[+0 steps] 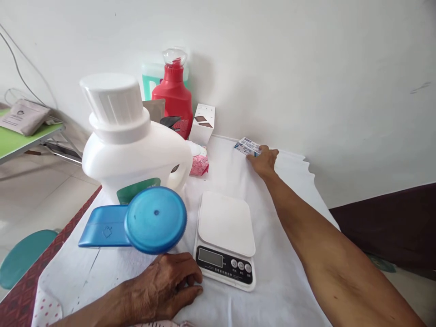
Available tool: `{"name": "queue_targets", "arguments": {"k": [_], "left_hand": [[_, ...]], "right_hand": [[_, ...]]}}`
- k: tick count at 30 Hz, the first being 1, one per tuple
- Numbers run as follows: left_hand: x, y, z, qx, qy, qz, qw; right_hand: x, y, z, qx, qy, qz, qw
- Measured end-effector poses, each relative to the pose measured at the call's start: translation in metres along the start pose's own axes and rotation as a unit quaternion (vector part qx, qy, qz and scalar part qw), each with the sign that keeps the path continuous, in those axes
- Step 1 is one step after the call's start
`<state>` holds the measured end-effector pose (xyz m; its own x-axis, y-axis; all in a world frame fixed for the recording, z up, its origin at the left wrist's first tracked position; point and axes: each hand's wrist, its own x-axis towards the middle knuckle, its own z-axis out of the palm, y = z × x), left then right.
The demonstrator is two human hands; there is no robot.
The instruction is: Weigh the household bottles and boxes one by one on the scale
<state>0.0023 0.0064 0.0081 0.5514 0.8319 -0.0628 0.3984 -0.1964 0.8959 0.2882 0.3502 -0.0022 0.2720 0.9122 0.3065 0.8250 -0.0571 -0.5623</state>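
Observation:
My right hand (265, 161) reaches to the far edge of the cloth by the wall. Its fingers and thumb grip the near end of a small white and blue printed box (247, 146). My left hand (166, 287) rests on the cloth with its fingers loosely curled and nothing seen in them. Just right of its fingertips stands a white kitchen scale (226, 222) with a bare platform; its display looks blank. Behind my left hand is a blue container (155, 220) with a round top, and behind that a big white jug (136, 154) with a white cap.
A red bottle (173, 97), a green-liquid container (150, 81), a white carton (203, 122) and a pink packet (200, 164) cluster at the back, near the wall. White cloth (279, 240) covers the table. To the left are a green table (27, 138) and a teal stool (27, 259).

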Motion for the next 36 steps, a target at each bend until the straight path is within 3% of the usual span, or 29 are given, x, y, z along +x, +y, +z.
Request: {"name": "queue_targets", "arguments": {"k": [3,4,5,7,9,16,21,28,36], "left_hand": [[0.0,-0.001,0.0,0.001,0.011,0.019,1.0],[0.0,-0.002,0.0,0.0,0.012,0.022,1.0],[-0.001,-0.002,0.0,-0.002,0.015,0.023,1.0],[-0.001,-0.003,0.0,-0.003,0.019,0.03,0.999],[-0.001,-0.004,0.0,-0.001,0.026,0.041,0.999],[-0.003,-0.008,0.001,0.006,0.033,0.067,0.997],[-0.003,-0.01,0.0,0.003,0.037,0.078,0.996],[-0.003,-0.012,0.0,0.006,0.032,0.084,0.996],[-0.003,-0.015,0.001,0.015,0.04,0.107,0.993]], "right_hand": [[-0.024,-0.028,-0.013,0.017,-0.025,-0.028,0.999],[-0.035,-0.041,-0.017,0.053,-0.053,-0.071,0.995],[-0.047,-0.053,-0.021,0.111,-0.115,-0.112,0.981],[-0.072,-0.079,-0.025,0.202,-0.278,-0.153,0.927],[-0.091,-0.101,-0.022,0.213,-0.318,-0.173,0.907],[-0.105,-0.134,0.007,0.059,-0.266,-0.198,0.941],[-0.102,-0.14,0.007,0.015,-0.264,-0.182,0.947],[-0.101,-0.118,-0.014,0.012,-0.26,-0.145,0.955],[-0.104,-0.072,-0.062,0.002,-0.186,-0.139,0.973]]}}
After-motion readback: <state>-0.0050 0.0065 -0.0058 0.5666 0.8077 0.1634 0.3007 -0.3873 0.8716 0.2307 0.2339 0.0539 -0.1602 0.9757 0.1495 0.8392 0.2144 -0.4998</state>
